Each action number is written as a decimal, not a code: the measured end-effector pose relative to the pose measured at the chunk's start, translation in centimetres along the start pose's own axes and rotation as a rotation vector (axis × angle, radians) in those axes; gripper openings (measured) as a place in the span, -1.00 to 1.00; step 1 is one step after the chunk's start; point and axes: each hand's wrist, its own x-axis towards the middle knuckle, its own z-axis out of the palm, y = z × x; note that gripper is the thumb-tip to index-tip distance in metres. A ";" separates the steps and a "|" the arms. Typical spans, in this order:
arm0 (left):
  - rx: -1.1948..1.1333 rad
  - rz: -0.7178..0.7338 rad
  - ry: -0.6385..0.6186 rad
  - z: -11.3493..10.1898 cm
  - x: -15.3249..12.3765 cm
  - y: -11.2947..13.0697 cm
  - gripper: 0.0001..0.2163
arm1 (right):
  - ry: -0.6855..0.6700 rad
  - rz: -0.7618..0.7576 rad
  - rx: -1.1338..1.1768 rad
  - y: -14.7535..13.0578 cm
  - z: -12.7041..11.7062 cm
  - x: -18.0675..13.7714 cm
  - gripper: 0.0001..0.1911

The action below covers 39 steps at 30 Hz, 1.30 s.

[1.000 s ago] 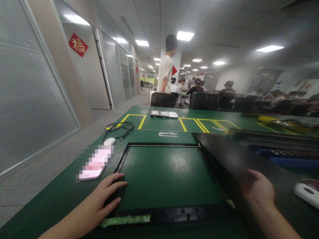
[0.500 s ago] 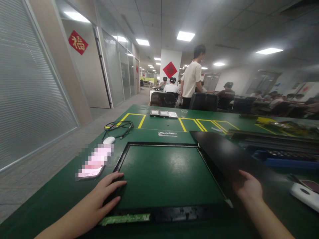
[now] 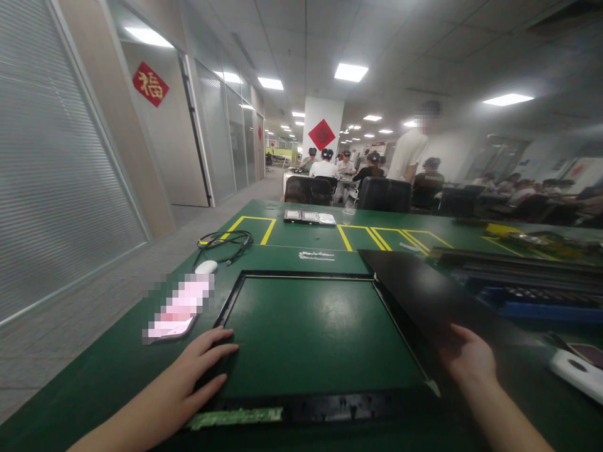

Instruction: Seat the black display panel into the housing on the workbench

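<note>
A black rectangular frame [image 3: 311,274] lies on the green tabletop in front of me, with a green circuit-board strip [image 3: 238,416] along its near side. My left hand [image 3: 191,373] rests over the frame's left side, fingers spread. At the right, my right hand [image 3: 471,361] grips the near part of a thin black panel [image 3: 414,289]. This panel is tilted and overlaps the frame's right side. Dark shadow hides some of the right fingers, and the panel's near edge is hard to make out.
Left of the frame are a phone [image 3: 176,311], a white mouse [image 3: 206,267] and a coiled black cable [image 3: 230,242]. Farther back stand small drives [image 3: 309,217] and a clear cup [image 3: 348,215]. A blue tray [image 3: 522,301] and a white device [image 3: 577,370] are at the right.
Both hands, the frame and the panel stay nearly where they were. In the background, a standing person has moved to the right.
</note>
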 end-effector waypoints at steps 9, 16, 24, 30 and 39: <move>0.039 0.014 -0.089 -0.8 0.4 -0.4 -0.63 | -0.006 -0.004 -0.005 0.3 -0.2 0.5 -0.78; 0.047 0.020 -0.086 -1.0 0.4 0.1 -0.62 | -0.015 0.001 -0.013 0.4 -0.1 0.4 -0.74; 0.039 0.042 -0.072 -0.4 0.4 -0.9 -0.62 | -0.002 0.024 -0.012 0.1 0.3 -0.3 -0.75; 0.051 0.053 -0.071 -0.5 0.2 -0.9 -0.62 | -0.009 0.042 -0.014 -0.6 0.7 -1.1 -0.74; 0.026 0.031 -0.025 -0.9 0.5 0.2 -0.63 | -0.043 0.010 -0.022 -2.1 1.1 -2.4 -0.76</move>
